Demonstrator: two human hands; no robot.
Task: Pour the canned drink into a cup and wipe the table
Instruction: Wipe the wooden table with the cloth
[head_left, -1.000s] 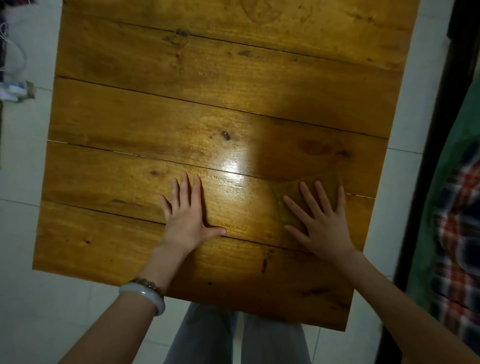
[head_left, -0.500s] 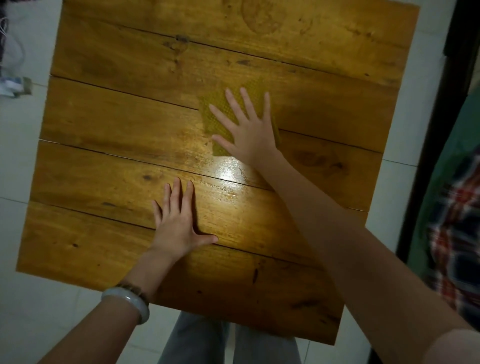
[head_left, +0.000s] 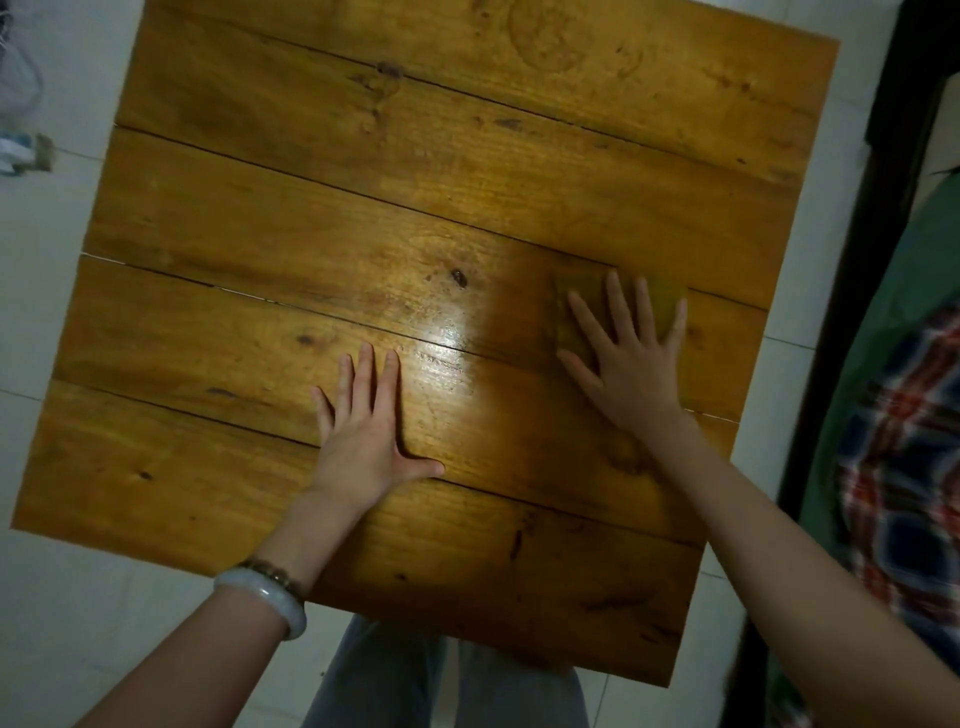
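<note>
Head view: the wiping step is in hand. No can or cup shows anywhere in the frame, so I judge the pouring part finished or set aside out of sight; I cannot tell which. The wooden table (head_left: 363, 182) fills most of the picture. A yellow-green cloth (head_left: 662, 301) lies flat on it at about 3 o'clock from the table's middle, near the right edge.

The right hand (head_left: 631, 364) lies palm down on the cloth. Its fingers are straight and fanned, pointing toward 12 o'clock, and the thumb is splayed toward 9 o'clock. It presses the cloth to the wood without curling round it. The right forearm runs in from 5 o'clock.

The left hand (head_left: 363, 436) rests flat on bare wood at about 6 o'clock from the table's middle, well apart from the cloth. Its fingers are straight and close together, the thumb points toward 3 o'clock, and it holds nothing. It looks like a brace to steady the table. A pale bracelet (head_left: 265, 597) sits on that wrist.

The next move probably calls for steady downward pressure while sliding the cloth toward unwiped boards at 9 to 12 o'clock. The palm should stay over the cloth so that it does not bunch or catch in the gaps between the planks.
</note>
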